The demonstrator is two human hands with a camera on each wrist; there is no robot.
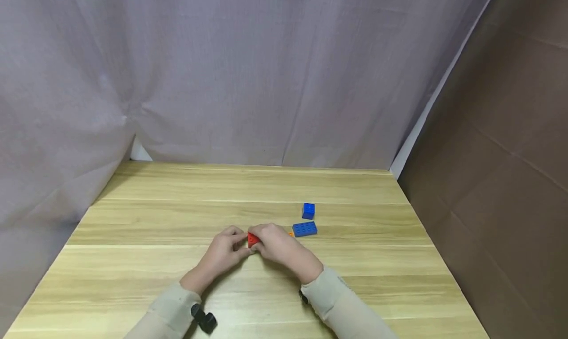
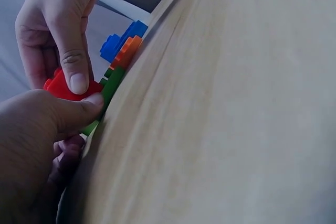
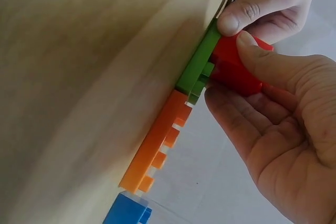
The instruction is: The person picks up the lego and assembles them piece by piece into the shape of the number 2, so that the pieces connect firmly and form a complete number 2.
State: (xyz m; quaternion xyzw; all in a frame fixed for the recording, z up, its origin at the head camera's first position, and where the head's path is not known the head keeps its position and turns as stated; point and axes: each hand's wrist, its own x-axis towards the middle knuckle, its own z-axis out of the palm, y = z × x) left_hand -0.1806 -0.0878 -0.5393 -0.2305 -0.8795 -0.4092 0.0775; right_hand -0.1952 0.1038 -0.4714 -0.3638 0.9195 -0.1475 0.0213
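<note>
My right hand (image 1: 277, 243) pinches a red toy building brick (image 3: 231, 66) between thumb and fingers. The red brick stands on one end of a long green brick (image 3: 198, 61), whose studs beyond it show bare. With thumb and fingers my left hand (image 1: 222, 250) holds the far end of the green brick, its thumb close beside the red one. An orange brick (image 3: 155, 140) lies on the table in line with the green brick, studs up. In the head view the hands hide the green brick and most of the orange one.
Just right of the hands lies a long blue brick (image 1: 304, 229), with a smaller blue brick (image 1: 308, 211) behind it. The wooden table (image 1: 177, 206) ends at a grey cloth (image 1: 222, 83) at the back. A brown cloth (image 1: 501, 181) hangs along the right.
</note>
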